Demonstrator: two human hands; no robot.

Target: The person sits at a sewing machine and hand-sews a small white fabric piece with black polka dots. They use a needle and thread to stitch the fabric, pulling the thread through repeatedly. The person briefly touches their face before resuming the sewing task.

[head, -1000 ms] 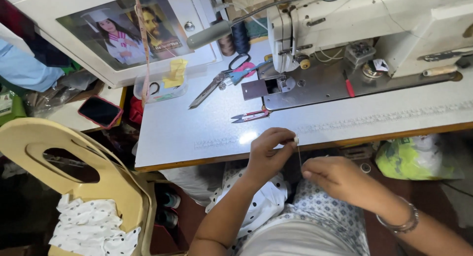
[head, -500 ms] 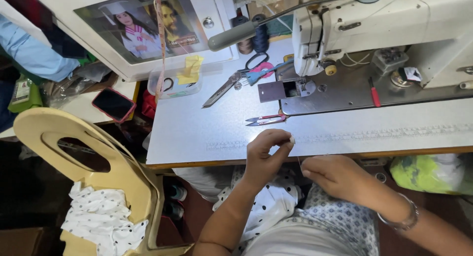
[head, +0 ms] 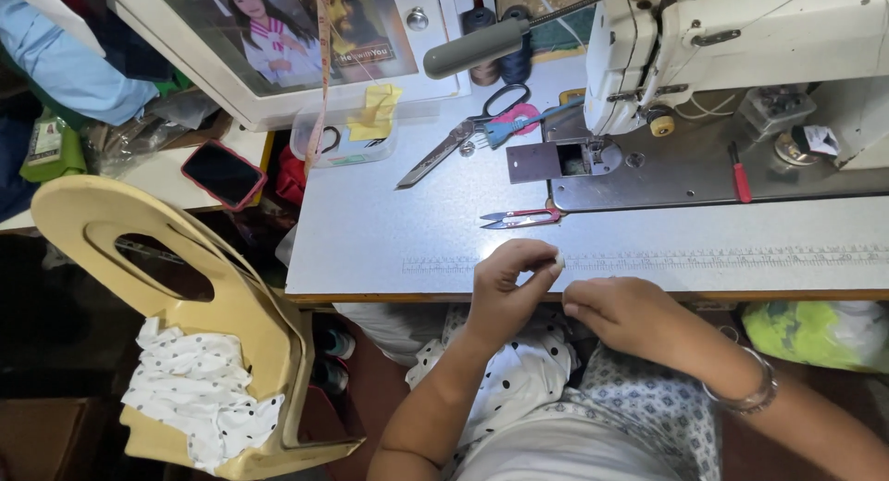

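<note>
Currently pinching tiny white bit (head: pixel 559 259) in left hand (head: pixel 507 282) fingertips; right hand (head: pixel 619 312) fingers curled, contents unclear; risking dropping it off grey laminate sewing table (head: pixel 389 249) edge.

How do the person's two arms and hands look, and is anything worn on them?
Both forearms are bare, with no sleeves showing on them and no gloves. The left hand carries no ring or watch that I can see. The right hand is bare too, but its wrist wears a silver-coloured metal bracelet. Nails are short; polish cannot be told.
</note>
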